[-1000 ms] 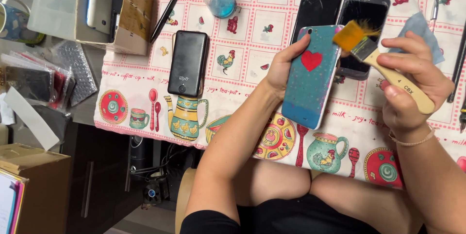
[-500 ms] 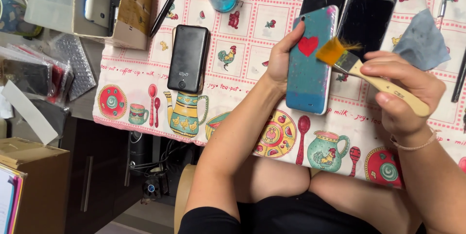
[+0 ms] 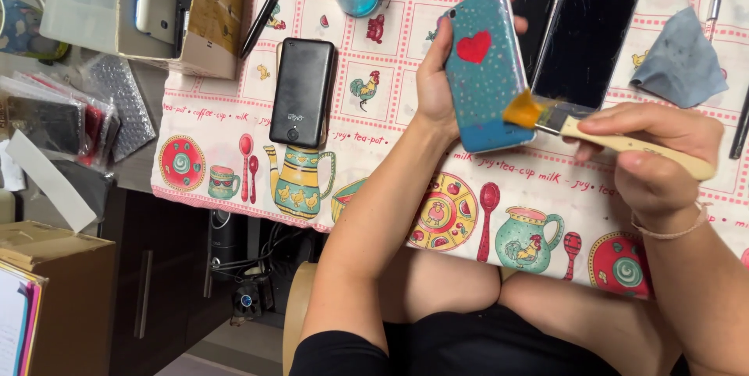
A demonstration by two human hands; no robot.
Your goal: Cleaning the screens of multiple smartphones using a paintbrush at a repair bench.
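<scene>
Fingers point(image 3: 663, 122) of the right hand point(image 3: 659, 161) are closed round a wooden brush point(image 3: 616, 138), its orange bristles touching the low edge of a teal phone point(image 3: 485, 72) w/ a red heart; left hand point(image 3: 437, 79) clamps that phone by its long edges, raised above the patterned tablecloth point(image 3: 234, 122). Phone looks light, stiff, prob. slick and breakable, so edges are the safest hold; beyond lie two dark phones point(image 3: 585, 37) and a grey cloth point(image 3: 683, 64).

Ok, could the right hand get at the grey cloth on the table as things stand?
Probably not freely: the right hand is full, gripping the wooden-handled brush against the teal phone case. The grey cloth lies uncovered just beyond that hand with nothing between them, so only the brush stands in the way.
</scene>
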